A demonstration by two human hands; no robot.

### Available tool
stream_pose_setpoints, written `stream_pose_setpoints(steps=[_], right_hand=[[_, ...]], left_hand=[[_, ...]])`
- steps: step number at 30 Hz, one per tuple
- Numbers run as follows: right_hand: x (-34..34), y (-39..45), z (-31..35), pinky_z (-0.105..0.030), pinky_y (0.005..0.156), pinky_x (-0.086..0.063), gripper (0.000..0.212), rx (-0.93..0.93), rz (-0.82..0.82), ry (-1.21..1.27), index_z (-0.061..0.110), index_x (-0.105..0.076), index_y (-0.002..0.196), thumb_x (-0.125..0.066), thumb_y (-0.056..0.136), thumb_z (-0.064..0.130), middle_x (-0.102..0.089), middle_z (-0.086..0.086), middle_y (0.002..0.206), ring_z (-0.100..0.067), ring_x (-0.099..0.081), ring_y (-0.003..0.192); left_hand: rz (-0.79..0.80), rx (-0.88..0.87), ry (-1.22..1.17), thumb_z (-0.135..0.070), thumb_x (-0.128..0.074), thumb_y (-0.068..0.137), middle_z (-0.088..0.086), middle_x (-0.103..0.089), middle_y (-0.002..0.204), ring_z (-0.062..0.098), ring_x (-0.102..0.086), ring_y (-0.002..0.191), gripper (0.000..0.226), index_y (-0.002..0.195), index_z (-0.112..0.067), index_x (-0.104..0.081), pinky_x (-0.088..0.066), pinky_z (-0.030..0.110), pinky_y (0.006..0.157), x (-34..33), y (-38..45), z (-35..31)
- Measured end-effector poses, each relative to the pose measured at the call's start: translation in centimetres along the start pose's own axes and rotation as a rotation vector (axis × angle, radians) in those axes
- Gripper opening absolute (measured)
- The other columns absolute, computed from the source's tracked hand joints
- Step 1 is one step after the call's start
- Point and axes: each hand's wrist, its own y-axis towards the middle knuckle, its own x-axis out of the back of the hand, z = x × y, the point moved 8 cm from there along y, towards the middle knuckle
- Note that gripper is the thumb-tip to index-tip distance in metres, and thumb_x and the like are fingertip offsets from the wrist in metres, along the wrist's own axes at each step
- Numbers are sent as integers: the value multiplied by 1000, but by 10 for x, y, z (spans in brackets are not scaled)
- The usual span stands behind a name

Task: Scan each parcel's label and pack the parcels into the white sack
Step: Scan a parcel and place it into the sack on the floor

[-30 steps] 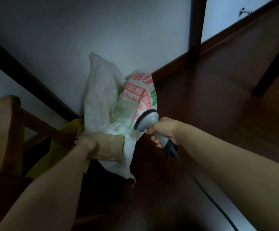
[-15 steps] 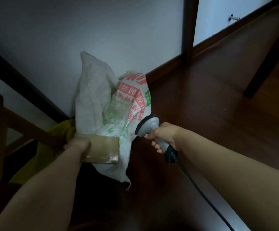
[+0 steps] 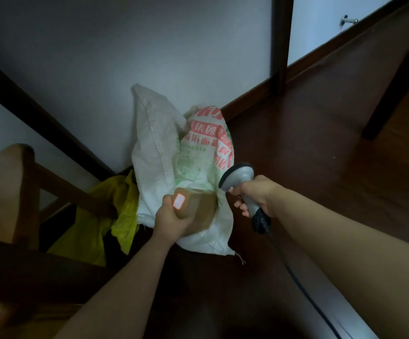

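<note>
Parcel (image 3: 198,207) — brown cardboard, red-lit label.

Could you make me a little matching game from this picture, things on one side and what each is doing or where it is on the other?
Things:
1. cardboard box
2. scanner
3. white sack
4. yellow bag

States:
A. leans against the wall
B. gripped by the right hand
C. lies crumpled on the floor left of the sack
D. held in the left hand, a red glow on its label

Pairs: 1-D, 2-B, 3-A, 4-C
</note>
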Motion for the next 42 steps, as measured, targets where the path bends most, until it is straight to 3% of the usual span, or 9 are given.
stream_pose_setpoints(steps=[9, 19, 22, 25, 29, 30, 35, 39, 42], right_hand=[[44, -104, 49, -33, 51, -49, 44, -14, -215, 471, 8, -45, 81, -85, 76, 27, -55, -13, 80, -21, -54, 59], [106, -232, 110, -26, 40, -47, 31, -94, -249, 456, 2, -48, 77, -79, 80, 6, -60, -15, 71, -22, -54, 59], [125, -274, 112, -33, 52, -49, 33, -122, -322, 447, 3, -48, 76, -80, 78, 4, -60, -15, 70, -23, -56, 61], [137, -318, 114, -35, 55, -50, 32, -146, -309, 413, 0, -53, 85, -83, 75, 5, -66, -19, 75, -25, -61, 61], [140, -369, 128, -32, 48, -46, 29, -147, -235, 342, -5, -56, 89, -82, 76, 3, -68, -22, 79, -27, -58, 61], [138, -380, 133, -34, 50, -46, 28, -152, -222, 314, -5, -56, 87, -81, 77, 2, -67, -25, 81, -28, -57, 65], [123, -422, 164, -33, 48, -46, 23, -189, -193, 88, -1, -56, 75, -77, 83, 6, -55, -13, 56, -21, -50, 47], [90, -451, 187, -33, 50, -48, 16, -183, -87, -21, -5, -60, 94, -68, 91, 9, -57, -14, 63, -20, -51, 50], [49, -476, 201, -30, 52, -48, 16, -181, 47, -158, 1, -61, 101, -67, 92, 12, -59, -11, 71, -17, -52, 55]], left_hand=[[-156, -714, 300, -9, -81, 59, -3, -66, 114, 14, -54, 105, 51, 105, -19, -61, -44, 29, 91, 55, -88, -174], [41, -832, 434, -36, -87, 55, -9, -65, 115, 15, -54, 108, 64, 111, -26, -57, -53, 35, 84, 108, -146, -328], [287, -648, 165, -62, -66, 72, -9, -55, 126, 9, -46, 117, 61, 119, -24, -56, -40, 28, 101, 125, -166, -351], [242, -361, -34, -63, -46, 89, -8, -51, 129, 5, -44, 120, 55, 127, -23, -51, -37, 29, 107, 150, -179, -357], [470, 688, -558, -50, -63, 89, 7, -64, 119, 23, -63, 106, 51, 127, -19, -51, -55, 45, 90, 162, -227, -331], [520, 830, -677, -45, -65, 89, 10, -68, 113, 26, -66, 101, 43, 121, -19, -55, -57, 45, 84, 170, -244, -338], [545, 846, -722, -33, -76, 82, 10, -71, 110, 28, -68, 100, 45, 120, -16, -59, -58, 46, 82, 225, -280, -350], [469, 909, -717, -26, -76, 83, 13, -68, 111, 31, -66, 100, 44, 119, -11, -57, -57, 48, 84, 280, -306, -339], [403, 930, -671, -20, -69, 89, 14, -64, 109, 30, -63, 96, 25, 107, -12, -54, -57, 43, 72, 327, -330, -322]])
